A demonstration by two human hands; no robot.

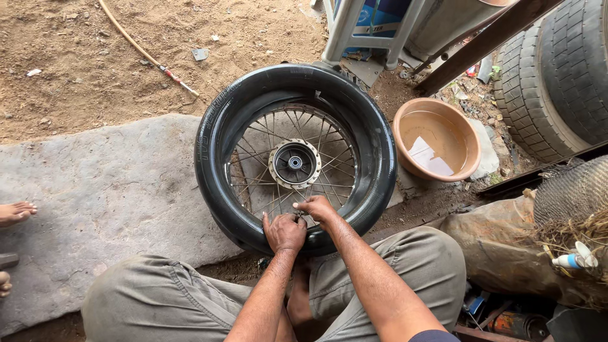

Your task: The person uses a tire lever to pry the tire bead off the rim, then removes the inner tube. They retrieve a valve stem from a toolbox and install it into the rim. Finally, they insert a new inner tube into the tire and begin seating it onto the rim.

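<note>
Both hands meeting at near edge of tyre (218, 136). Left hand (284, 232) curled over inner bead, pressing down. Right hand (318, 209) beside it, fingers pinched on something small at rim (345, 149), possibly a valve; grip too hidden to tell. Tyre flat on stone slab (107, 190), on spoked wheel, hub (294, 163) at centre. Clay bowl (405, 136) to the right, large tyres (557, 76) beyond. Bare foot (16, 212) at left edge.
</note>
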